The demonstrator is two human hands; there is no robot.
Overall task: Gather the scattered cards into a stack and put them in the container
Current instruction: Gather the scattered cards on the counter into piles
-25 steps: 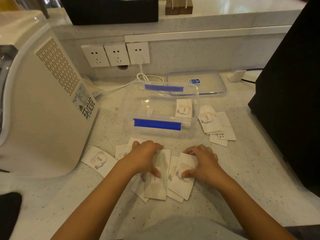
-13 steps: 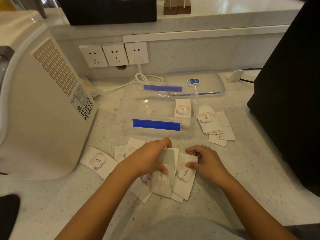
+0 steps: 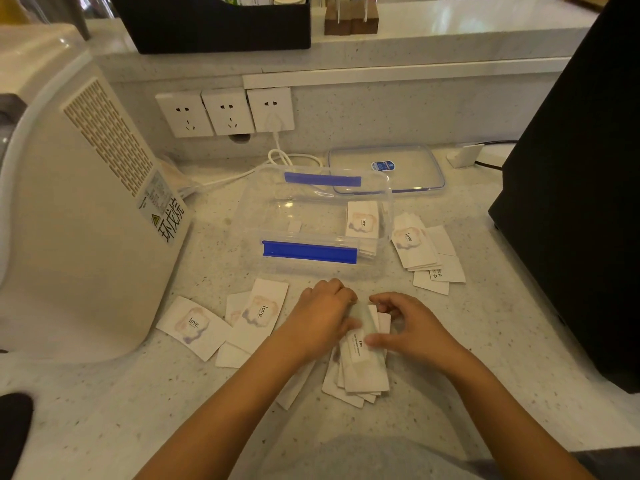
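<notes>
Between both hands, the card bunch (image 3: 363,358) is now tighter; left hand (image 3: 320,318) and right hand (image 3: 412,329) seemingly pinch it.

Container (image 3: 311,220) as landmark: lid (image 3: 386,168) behind-right; one card pile (image 3: 420,251) just right; loose cards (image 3: 225,323) front-left; appliance (image 3: 79,209) far left; sockets (image 3: 225,110) behind.

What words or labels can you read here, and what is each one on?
"love": card inside the clear container
"love": top card of the right-hand pile
"love.": two cards at left
"The": card under both hands; smaller print blurred
White appliance sticker: Chinese characters
Lid label: unreadable
</notes>
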